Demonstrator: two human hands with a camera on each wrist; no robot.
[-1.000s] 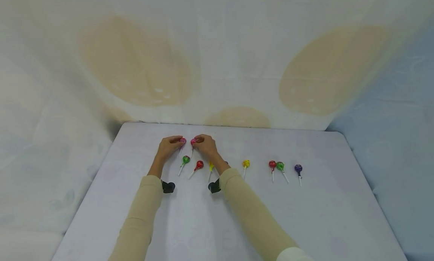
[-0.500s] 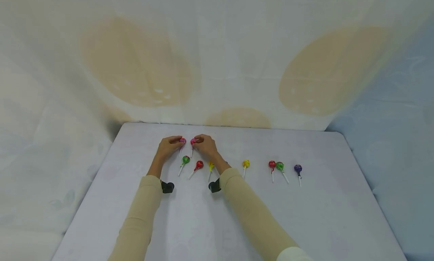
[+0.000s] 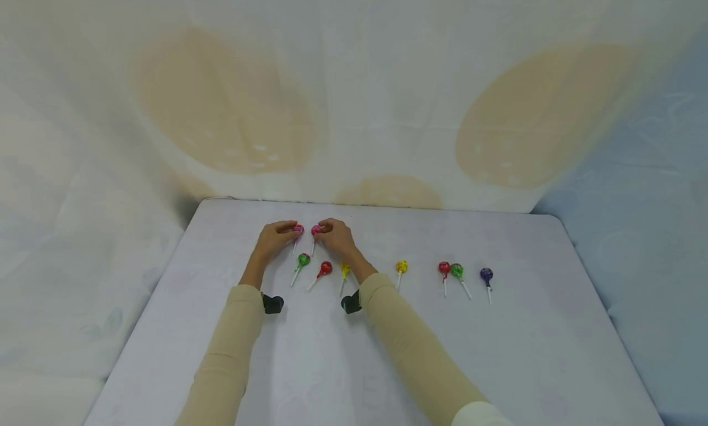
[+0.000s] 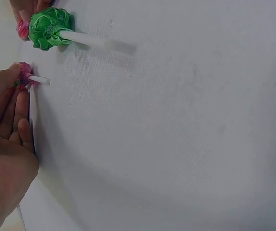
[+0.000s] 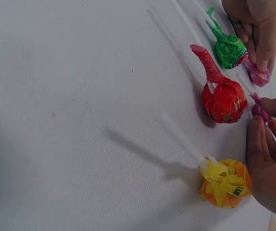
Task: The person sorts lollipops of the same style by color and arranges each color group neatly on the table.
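Beyond the green lollipop [image 3: 303, 260] on the surface [image 3: 498, 352], the left hand [image 3: 273, 239] pinches one pink lollipop [image 3: 298, 230] and the right hand [image 3: 335, 236] pinches another pink sweet [image 3: 315, 230]. Left wrist view: fingers [image 4: 14, 113] curl round the pink head [image 4: 23, 79]. Right wrist view: the red lollipop [image 5: 223, 98] lies between the green one and the yellow lollipop [image 5: 225, 183].

Colours of the lollipops and surroundings

We see two pink lollipops [image 3: 298, 230] [image 3: 315, 230] at the fingertips, then a green lollipop [image 3: 303, 260], a red lollipop [image 3: 325, 268], a yellow-orange lollipop [image 3: 345, 270], a yellow lollipop [image 3: 401, 267], a second red lollipop [image 3: 444, 267], a second green lollipop [image 3: 456, 270] and a purple lollipop [image 3: 486, 273], all on white sticks. We note a pale lilac-white table [image 3: 498, 352], beige sleeves [image 3: 232, 340], and a white backdrop [image 3: 354, 94] with large tan ovals.
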